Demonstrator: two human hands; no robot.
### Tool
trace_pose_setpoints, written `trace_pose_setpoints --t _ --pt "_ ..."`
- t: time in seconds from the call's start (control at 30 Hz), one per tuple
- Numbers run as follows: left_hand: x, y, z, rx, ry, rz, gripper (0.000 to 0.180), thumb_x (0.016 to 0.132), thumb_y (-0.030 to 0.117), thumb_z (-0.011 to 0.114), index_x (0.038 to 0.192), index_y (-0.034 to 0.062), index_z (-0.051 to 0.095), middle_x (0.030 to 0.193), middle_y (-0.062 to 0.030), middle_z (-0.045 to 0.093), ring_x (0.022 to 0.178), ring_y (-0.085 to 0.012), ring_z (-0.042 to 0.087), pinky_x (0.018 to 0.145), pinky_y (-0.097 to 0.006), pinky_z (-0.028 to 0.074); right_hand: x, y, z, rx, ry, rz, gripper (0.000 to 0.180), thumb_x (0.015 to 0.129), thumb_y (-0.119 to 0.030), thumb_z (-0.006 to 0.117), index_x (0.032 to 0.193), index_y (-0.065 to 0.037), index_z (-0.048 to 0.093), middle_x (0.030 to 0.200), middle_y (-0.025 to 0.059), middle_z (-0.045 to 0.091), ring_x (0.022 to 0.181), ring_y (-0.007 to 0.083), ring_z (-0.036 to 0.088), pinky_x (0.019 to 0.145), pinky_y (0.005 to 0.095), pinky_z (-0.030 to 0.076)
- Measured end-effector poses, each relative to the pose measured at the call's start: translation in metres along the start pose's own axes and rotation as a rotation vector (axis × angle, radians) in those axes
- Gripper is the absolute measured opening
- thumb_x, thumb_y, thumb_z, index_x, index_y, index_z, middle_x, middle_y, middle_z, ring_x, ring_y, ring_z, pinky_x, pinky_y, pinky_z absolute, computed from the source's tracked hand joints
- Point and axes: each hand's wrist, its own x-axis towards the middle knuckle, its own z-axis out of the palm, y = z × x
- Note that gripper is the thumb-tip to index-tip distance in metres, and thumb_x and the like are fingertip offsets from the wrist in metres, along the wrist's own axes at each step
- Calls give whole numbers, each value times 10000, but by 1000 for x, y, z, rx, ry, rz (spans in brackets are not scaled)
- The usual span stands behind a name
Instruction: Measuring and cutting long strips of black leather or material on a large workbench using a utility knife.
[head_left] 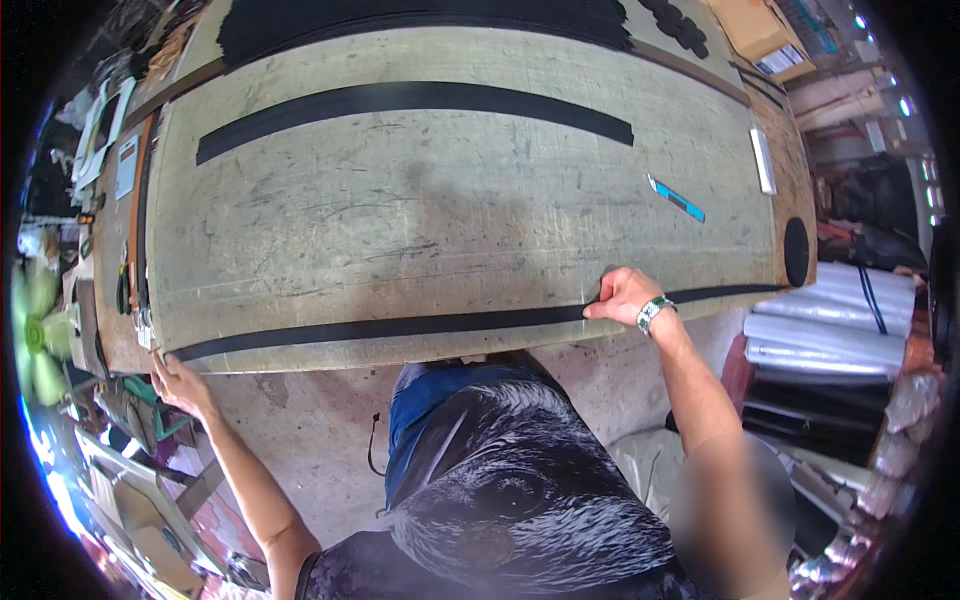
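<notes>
Two bare hands stretch a long black strip along the near edge of a worn workbench. Left hand pinches its left end at the corner; right hand presses fingers on it. Strip looks laid flat; blue knife lies untouched.

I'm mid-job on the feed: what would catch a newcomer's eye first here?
A long black strip runs along the near edge of the scuffed workbench, with the left hand at its left end and the right hand pressing it farther right. A blue utility knife lies at the right.
</notes>
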Motion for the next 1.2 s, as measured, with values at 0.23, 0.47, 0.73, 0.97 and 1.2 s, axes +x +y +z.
trace_pose_setpoints --t 0.23,0.47,0.73,0.97,1.2 --pt "-186 335 -112 -833 -712 411 181 847 97 750 1026 87 722 947 -96 699 865 -242 666 787 -375 534 -2 -3 -4 -15 -2 -36 373 661 -432 846 789 -96 744 882 134 749 893 323 715 801 430 551" --pt "-300 441 -135 -1016 -885 851 156 819 76 745 974 64 734 926 -113 642 892 -307 635 773 -412 527 -9 -1 -17 -13 -11 -135 365 709 -453 814 892 -138 794 965 139 754 962 348 713 871 438 558" --pt "-312 443 -137 -968 -819 835 149 786 53 760 934 71 752 900 -88 632 875 -294 629 766 -403 516 33 91 -27 490 418 -402 253 819 -309 742 843 -61 696 790 151 700 760 318 679 718 402 538" --pt "-307 441 -141 -931 -864 792 150 784 36 750 933 52 755 892 -106 627 880 -297 622 776 -401 511 112 239 -50 101 1131 -372 220 853 -144 712 1042 -54 643 1063 152 614 1048 362 545 894 472 457" --pt "-308 446 -136 -963 -839 861 140 796 53 749 936 61 750 901 -101 626 879 -292 616 769 -394 504 97 251 -48 609 728 -407 152 909 -68 686 902 -64 534 777 -19 527 674 84 549 604 274 456"
